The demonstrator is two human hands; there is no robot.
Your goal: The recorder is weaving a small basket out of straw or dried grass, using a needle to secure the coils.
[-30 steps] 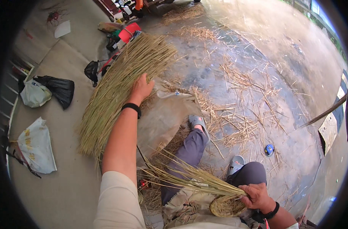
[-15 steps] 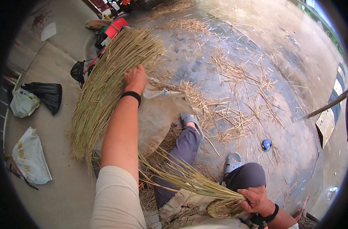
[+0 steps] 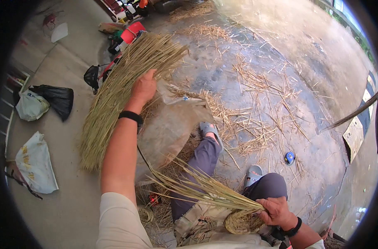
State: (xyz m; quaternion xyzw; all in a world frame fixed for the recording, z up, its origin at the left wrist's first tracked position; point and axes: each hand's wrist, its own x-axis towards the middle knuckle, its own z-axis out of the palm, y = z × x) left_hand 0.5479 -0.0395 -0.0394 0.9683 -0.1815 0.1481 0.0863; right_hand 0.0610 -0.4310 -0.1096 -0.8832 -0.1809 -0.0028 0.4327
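Observation:
A large bundle of long greenish-tan straw [image 3: 110, 108] lies at the left. My left hand [image 3: 144, 88] rests at its inner side, closed against the stalks; the fingertips are partly hidden. Across my lap, my right hand [image 3: 276, 211] is closed around the gathered end of a thinner bunch of straw [image 3: 213, 195], whose loose ends fan out to the left. Just below that hand sits a rounded woven straw piece [image 3: 242, 222] on the patterned cloth [image 3: 197, 222] over my lap. Whether the bunch joins the woven piece is hard to make out.
A translucent plastic sheet [image 3: 168, 124] lies beside the bundle. Loose straw [image 3: 255, 120] is scattered over the floor, with a blue tape measure [image 3: 289, 157] at the right. Black [image 3: 58, 99] and white [image 3: 37, 164] bags lie at the left. A red container [image 3: 132, 32] stands behind the bundle.
My left forearm and wrist have shifted left, with the hand still at the large bundle. More of the woven piece shows below my right hand, which still holds the thinner bunch.

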